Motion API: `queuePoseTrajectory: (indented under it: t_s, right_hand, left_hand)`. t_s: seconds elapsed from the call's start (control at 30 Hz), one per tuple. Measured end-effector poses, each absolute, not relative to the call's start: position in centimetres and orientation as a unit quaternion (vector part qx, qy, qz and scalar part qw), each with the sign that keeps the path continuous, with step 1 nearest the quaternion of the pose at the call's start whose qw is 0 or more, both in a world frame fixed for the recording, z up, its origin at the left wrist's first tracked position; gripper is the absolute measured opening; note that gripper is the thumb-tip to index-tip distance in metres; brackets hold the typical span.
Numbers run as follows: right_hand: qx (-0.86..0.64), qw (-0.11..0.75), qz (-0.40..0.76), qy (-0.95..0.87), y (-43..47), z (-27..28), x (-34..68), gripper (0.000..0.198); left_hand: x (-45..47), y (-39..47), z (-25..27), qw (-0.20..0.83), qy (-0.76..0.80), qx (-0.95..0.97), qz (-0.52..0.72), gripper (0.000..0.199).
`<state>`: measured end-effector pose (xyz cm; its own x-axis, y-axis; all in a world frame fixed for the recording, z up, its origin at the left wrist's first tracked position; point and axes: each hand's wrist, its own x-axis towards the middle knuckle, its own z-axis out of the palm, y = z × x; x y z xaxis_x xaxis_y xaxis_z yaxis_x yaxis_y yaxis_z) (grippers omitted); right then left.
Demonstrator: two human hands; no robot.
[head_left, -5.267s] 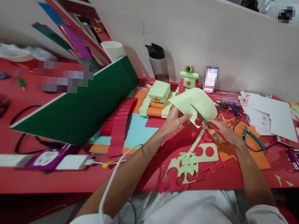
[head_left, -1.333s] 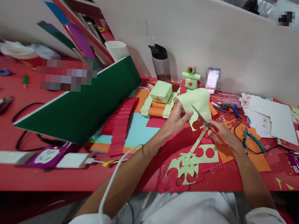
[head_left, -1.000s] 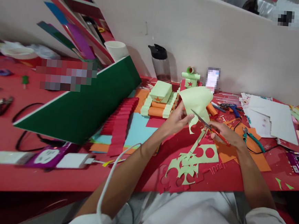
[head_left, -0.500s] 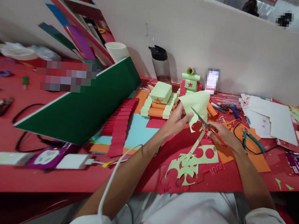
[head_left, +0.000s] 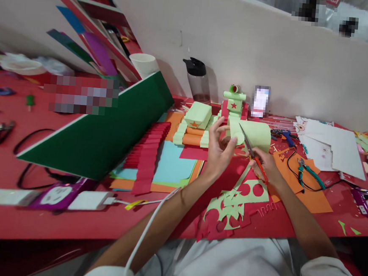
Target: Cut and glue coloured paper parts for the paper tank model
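"Over the red tabletop (head_left: 68, 227), there's a curled sheet of pale green paper (head_left: 258, 133) with scissors (head_left: 261, 168) up against it. What are the hands doing?"

"Right hand (head_left: 266, 163) is wrapped round the red-orange handles, blades pointing up and away across the sheet. Left hand (head_left: 218, 151) is about half open, fingers bent and spread, thumb right by a rounded edge of the paper. Honestly can't tell if it's properly pinching it."

"Any tips for that cut?"

"For a curve like that I'd hold the scissors fairly steady and turn the paper into them, short snips, no big chops. Flatten the curl near the blades too, a springy sheet probably wanders. And watch that thumb, it's near the tips."

"What's the stuff made of?"

"Looks like plain matte craft paper, bent almost into a tube at its right side. Nearer the front edge are flat green scraps (head_left: 246, 197), some with neat round holes, others ragged, overlapping red scraps (head_left: 205, 228). Off to the left there's pleated red paper (head_left: 145, 169), rippled like an accordion, over a flat blue sheet (head_left: 175, 167). Behind the left hand, a crisp-cornered green box (head_left: 198, 113) sits above smooth orange rolls (head_left: 192, 138). That big green board (head_left: 114, 136) further left looks way stiffer, standing tilted."
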<state>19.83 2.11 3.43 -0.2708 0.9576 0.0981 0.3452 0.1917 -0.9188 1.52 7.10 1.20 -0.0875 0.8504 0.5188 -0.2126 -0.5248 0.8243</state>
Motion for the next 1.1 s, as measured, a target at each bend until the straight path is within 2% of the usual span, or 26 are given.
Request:
queuePoseTrajectory:
  t_s: [0.13,0.5,0.8,1.1]
  right_hand:
    - [-0.474,0.357,0.417,-0.689,1.9,3.2,19.5,0.058]
    - [-0.469,0.309,0.435,-0.704,1.9,4.2,20.7,0.059]
    - [-0.477,0.257,0.43,-0.722,2.0,4.6,22.0,0.057]
    - [-0.471,0.264,0.454,-0.709,2.1,4.3,22.0,0.05]
  left_hand:
    - [1.1,7.1,1.3,0.37,0.318,0.576,0.656,0.044]
    - [-0.4,8.6,1.5,0.44,0.311,0.599,0.592,0.064]
    - [-1.0,9.1,2.0,0.479,0.302,0.628,0.534,0.066]
    - [-1.0,8.8,2.1,0.473,0.31,0.629,0.533,0.066]
